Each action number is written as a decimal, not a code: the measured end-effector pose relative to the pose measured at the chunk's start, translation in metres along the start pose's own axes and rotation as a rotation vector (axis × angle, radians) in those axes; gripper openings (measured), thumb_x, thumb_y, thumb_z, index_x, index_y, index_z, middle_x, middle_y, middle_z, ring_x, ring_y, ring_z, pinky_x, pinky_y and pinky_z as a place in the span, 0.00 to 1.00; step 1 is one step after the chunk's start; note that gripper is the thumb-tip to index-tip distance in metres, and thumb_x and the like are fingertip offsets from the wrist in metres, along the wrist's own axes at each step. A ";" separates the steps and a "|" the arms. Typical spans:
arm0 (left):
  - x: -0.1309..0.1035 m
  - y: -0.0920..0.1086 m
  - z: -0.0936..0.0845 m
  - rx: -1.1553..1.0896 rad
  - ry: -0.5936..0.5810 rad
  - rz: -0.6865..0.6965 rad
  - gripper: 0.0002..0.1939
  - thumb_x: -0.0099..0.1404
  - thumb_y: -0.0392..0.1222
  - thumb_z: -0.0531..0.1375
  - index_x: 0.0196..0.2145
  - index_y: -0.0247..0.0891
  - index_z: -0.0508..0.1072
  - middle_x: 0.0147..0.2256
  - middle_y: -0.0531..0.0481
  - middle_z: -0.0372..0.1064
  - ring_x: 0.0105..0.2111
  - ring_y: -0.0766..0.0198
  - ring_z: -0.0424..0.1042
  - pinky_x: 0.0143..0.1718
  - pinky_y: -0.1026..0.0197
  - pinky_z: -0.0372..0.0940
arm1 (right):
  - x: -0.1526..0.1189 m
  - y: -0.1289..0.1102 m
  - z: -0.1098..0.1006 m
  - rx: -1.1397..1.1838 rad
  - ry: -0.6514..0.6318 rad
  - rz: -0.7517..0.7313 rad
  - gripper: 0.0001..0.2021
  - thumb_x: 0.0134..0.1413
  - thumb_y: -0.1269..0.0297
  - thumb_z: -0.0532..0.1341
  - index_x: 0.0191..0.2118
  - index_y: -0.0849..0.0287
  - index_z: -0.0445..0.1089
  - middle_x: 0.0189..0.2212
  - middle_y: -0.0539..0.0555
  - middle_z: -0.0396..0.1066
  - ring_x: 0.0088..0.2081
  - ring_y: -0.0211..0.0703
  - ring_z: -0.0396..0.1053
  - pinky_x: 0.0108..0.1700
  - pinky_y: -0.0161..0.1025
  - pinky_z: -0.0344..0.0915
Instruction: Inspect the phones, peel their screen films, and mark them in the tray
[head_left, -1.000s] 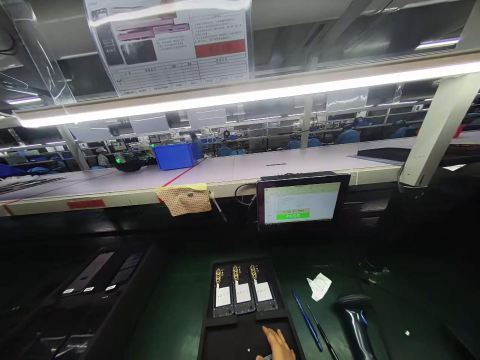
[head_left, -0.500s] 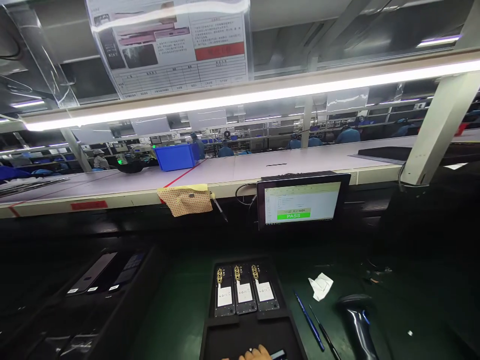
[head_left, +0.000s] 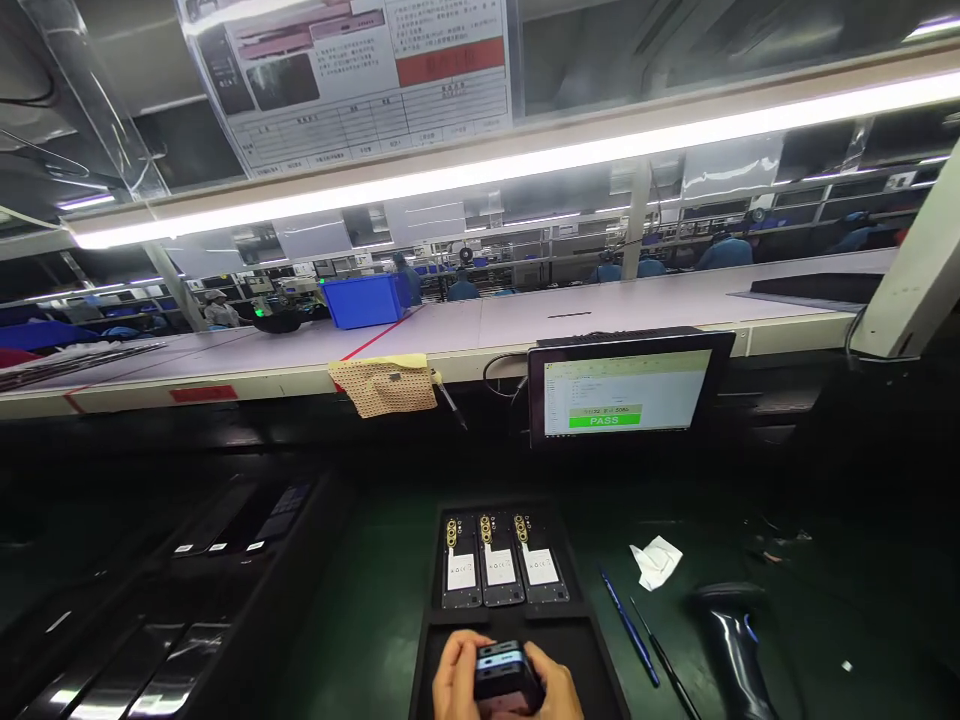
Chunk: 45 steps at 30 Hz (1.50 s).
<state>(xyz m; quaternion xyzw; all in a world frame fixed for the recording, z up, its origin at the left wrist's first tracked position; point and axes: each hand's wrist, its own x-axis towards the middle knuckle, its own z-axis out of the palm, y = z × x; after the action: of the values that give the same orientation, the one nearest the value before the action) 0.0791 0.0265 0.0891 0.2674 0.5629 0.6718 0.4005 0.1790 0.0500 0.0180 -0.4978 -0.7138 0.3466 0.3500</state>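
Both my hands hold one small dark phone part (head_left: 501, 672) over the near end of a black tray (head_left: 433, 640) on the green mat. My left hand (head_left: 453, 683) grips its left side and my right hand (head_left: 556, 688) its right side. In the tray's far half lie three open phone bodies (head_left: 501, 562) side by side, each with a gold camera ring and a white label.
A monitor (head_left: 628, 392) behind the tray shows a green PASS bar. To the tray's right lie a blue pen-like tool (head_left: 628, 626), a thin black tool (head_left: 666, 660), a crumpled white wipe (head_left: 656, 561) and a barcode scanner (head_left: 733, 640). Black trays with phones (head_left: 225, 520) stand at the left.
The tray's near end was empty, with only fingers at the bottom edge. Now both hands have come up into view, holding the dark part over it.
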 end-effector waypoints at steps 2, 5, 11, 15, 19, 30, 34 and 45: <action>-0.003 -0.005 0.007 -0.053 -0.144 -0.041 0.18 0.49 0.58 0.61 0.18 0.39 0.69 0.20 0.52 0.66 0.21 0.64 0.64 0.23 0.64 0.61 | -0.013 0.000 -0.004 0.286 0.050 0.088 0.22 0.30 0.47 0.66 0.30 0.59 0.69 0.23 0.50 0.72 0.27 0.46 0.70 0.28 0.34 0.66; -0.011 -0.013 0.014 -0.055 -0.225 -0.032 0.17 0.52 0.54 0.60 0.20 0.37 0.69 0.21 0.52 0.67 0.23 0.65 0.64 0.25 0.65 0.60 | -0.027 -0.009 -0.013 0.561 0.131 0.117 0.26 0.31 0.41 0.65 0.33 0.58 0.69 0.27 0.53 0.73 0.30 0.49 0.71 0.33 0.38 0.68; -0.028 -0.016 0.011 0.007 -0.189 0.053 0.19 0.59 0.53 0.51 0.20 0.38 0.70 0.22 0.49 0.68 0.27 0.61 0.66 0.31 0.63 0.59 | -0.036 -0.044 -0.023 0.677 0.402 0.126 0.28 0.52 0.41 0.48 0.48 0.57 0.67 0.49 0.60 0.67 0.52 0.54 0.62 0.54 0.48 0.58; -0.036 -0.020 0.008 -0.060 -0.132 0.070 0.19 0.62 0.50 0.48 0.22 0.38 0.71 0.24 0.49 0.69 0.28 0.60 0.65 0.34 0.61 0.59 | -0.042 -0.056 -0.020 0.721 0.450 0.261 0.23 0.57 0.50 0.46 0.47 0.57 0.69 0.49 0.57 0.68 0.54 0.53 0.60 0.57 0.50 0.53; -0.043 -0.020 0.008 -0.117 -0.106 0.135 0.18 0.62 0.49 0.49 0.23 0.38 0.72 0.23 0.48 0.69 0.27 0.59 0.66 0.32 0.61 0.59 | -0.049 -0.061 -0.017 0.799 0.487 0.227 0.21 0.57 0.55 0.47 0.47 0.59 0.69 0.48 0.57 0.69 0.54 0.53 0.61 0.55 0.48 0.56; -0.048 -0.021 0.006 -0.135 -0.102 0.173 0.18 0.62 0.47 0.48 0.23 0.38 0.72 0.22 0.47 0.69 0.25 0.58 0.67 0.30 0.60 0.60 | -0.058 -0.056 -0.012 0.818 0.503 0.236 0.23 0.56 0.52 0.48 0.46 0.61 0.71 0.48 0.58 0.69 0.52 0.55 0.62 0.55 0.49 0.56; -0.048 -0.023 0.007 -0.145 -0.105 0.197 0.18 0.62 0.47 0.48 0.23 0.39 0.72 0.22 0.48 0.69 0.25 0.59 0.67 0.30 0.59 0.60 | -0.059 -0.055 -0.012 0.794 0.496 0.233 0.23 0.56 0.52 0.47 0.46 0.61 0.71 0.48 0.58 0.69 0.52 0.56 0.63 0.55 0.50 0.56; -0.046 -0.023 0.009 -0.119 -0.142 0.215 0.21 0.63 0.46 0.45 0.21 0.38 0.70 0.21 0.47 0.67 0.23 0.60 0.64 0.26 0.59 0.58 | -0.054 -0.053 -0.028 0.231 0.417 -0.006 0.27 0.62 0.53 0.35 0.55 0.63 0.58 0.55 0.59 0.61 0.56 0.53 0.57 0.53 0.49 0.56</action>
<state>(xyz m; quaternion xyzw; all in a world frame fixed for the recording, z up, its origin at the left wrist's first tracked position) 0.1165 -0.0055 0.0734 0.3489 0.4603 0.7224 0.3802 0.1918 -0.0115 0.0684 -0.5132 -0.5830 0.3146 0.5457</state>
